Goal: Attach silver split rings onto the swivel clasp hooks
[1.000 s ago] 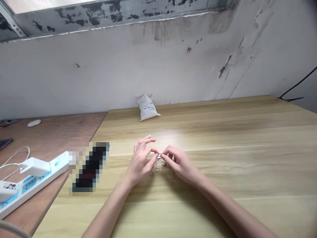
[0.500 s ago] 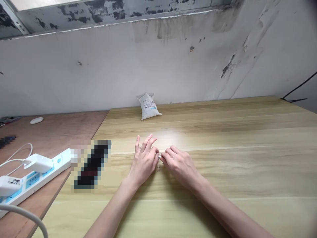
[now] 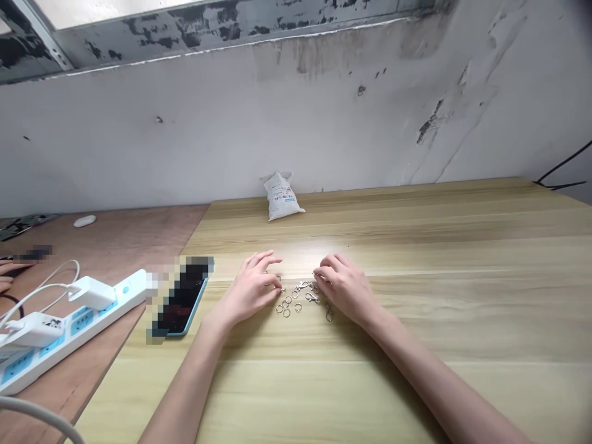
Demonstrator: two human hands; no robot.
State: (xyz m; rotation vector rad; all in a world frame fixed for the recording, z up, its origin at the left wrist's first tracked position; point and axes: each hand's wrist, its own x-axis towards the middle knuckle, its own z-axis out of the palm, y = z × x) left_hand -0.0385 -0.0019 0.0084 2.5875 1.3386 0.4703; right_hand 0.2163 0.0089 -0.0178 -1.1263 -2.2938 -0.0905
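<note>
My left hand (image 3: 254,287) is at the left of a loose pile of small metal parts. Its thumb and index finger are pinched together, with a tiny shiny bit at their tips that I cannot make out; the other fingers stretch forward. Several silver split rings (image 3: 287,312) lie beside it. My right hand (image 3: 346,288) hovers low over the pile's right side, fingers loosely bent and apart, nothing visibly gripped. Silver lobster clasps (image 3: 312,298) lie near its fingertips, and one more clasp (image 3: 329,313) lies under its near edge. The hand hides part of the pile.
A white labelled plastic bag (image 3: 283,197) stands at the back by the wall. To the left lie a partly blurred phone (image 3: 197,308) and a white power strip (image 3: 83,324) with chargers and cables. Another person's hand (image 3: 7,271) shows at the far left edge.
My hands were together, pinching a small metal piece between them. They have moved apart, left hand to the left and right hand to the right, uncovering the rings and clasps.
</note>
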